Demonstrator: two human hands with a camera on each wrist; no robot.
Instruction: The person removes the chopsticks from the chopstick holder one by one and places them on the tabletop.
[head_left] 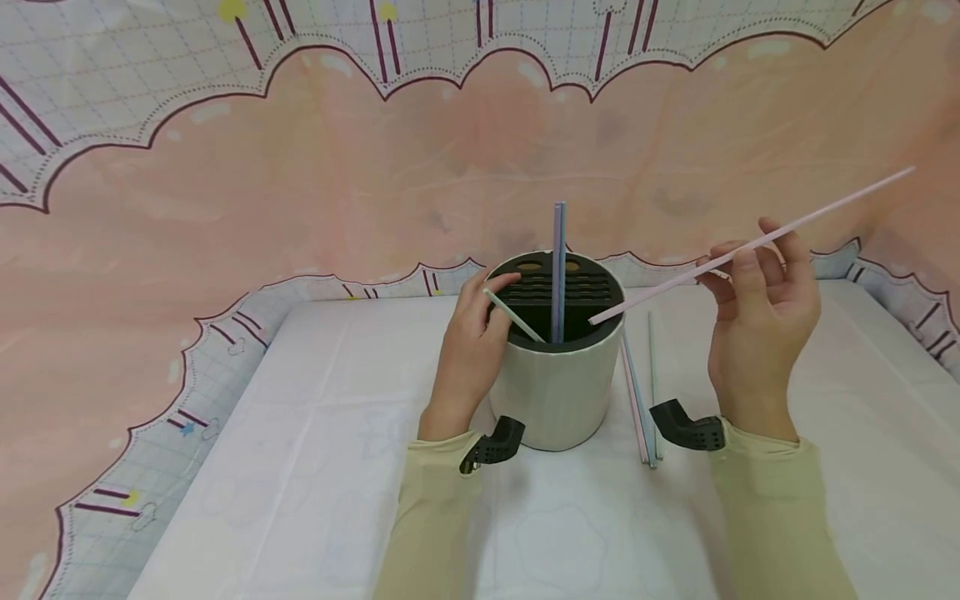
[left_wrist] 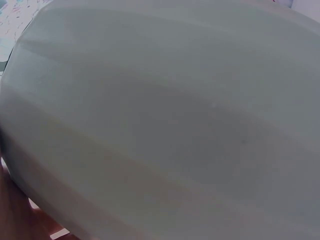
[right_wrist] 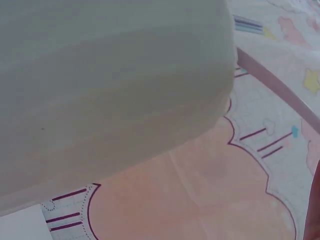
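A round off-white holder [head_left: 555, 400] with a dark slotted top [head_left: 577, 287] stands on the table. My left hand [head_left: 472, 350] holds it by the left of the rim, index finger reaching over the top. A short visible length of green straw [head_left: 513, 315] slants across that hand into the opening. Purple and blue straws [head_left: 558, 271] stand upright in the holder. My right hand [head_left: 765, 317] pinches a long pink straw [head_left: 825, 208] between thumb and fingers. This straw tilts down to the left, its lower end over the right of the opening. The holder's wall fills most of both wrist views.
Several loose straws [head_left: 637, 400], pink, blue and green, lie on the table right of the holder, between it and my right wrist. A white cover lies over the table [head_left: 337, 467]. Behind it hangs a peach patterned cloth [head_left: 375, 183].
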